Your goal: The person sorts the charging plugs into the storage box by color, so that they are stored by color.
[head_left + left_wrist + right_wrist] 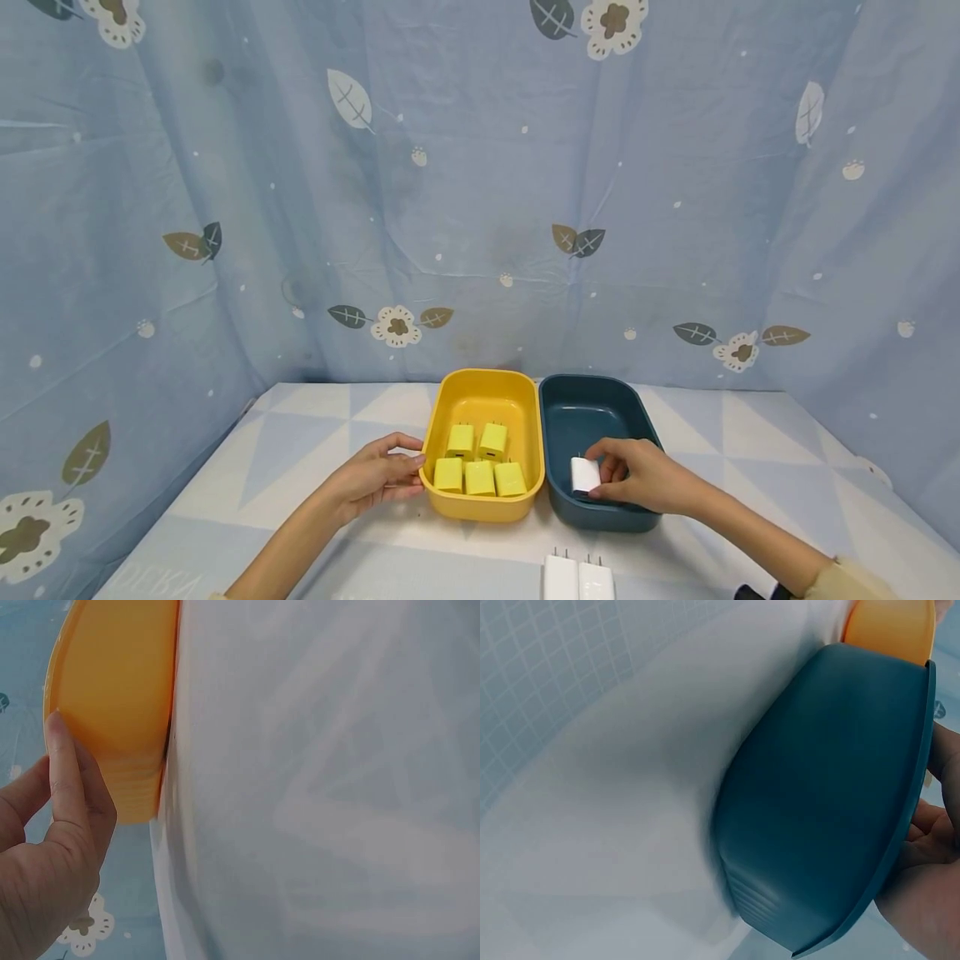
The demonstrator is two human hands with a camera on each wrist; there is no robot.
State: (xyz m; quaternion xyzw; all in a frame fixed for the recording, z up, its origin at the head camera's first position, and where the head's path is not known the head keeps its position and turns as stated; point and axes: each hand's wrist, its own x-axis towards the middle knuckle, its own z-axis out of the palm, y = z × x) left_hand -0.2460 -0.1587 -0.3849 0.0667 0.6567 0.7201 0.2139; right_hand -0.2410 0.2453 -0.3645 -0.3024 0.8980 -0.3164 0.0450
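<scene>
My right hand (pixel 641 475) pinches a white plug-in charger (pixel 585 476) between thumb and fingers, over the near part of a dark teal bin (pixel 597 518). In the right wrist view, that bin's outer wall (pixel 817 787) hides the charger. At the left side of a yellow bin (pixel 480 507), my left hand (pixel 378 477) touches the rim with fairly straight fingers. The left wrist view shows those fingers (pixel 67 780) against the yellow wall. Inside the yellow bin are several yellow plug-in chargers (pixel 480 478), arranged in two rows.
Two white chargers (pixel 578 578) stand side by side on the table in front of the bins, prongs pointing away. The bins sit next to each other on a patterned tablecloth (pixel 300 450). A blue floral curtain (pixel 480 183) hangs behind and at both sides.
</scene>
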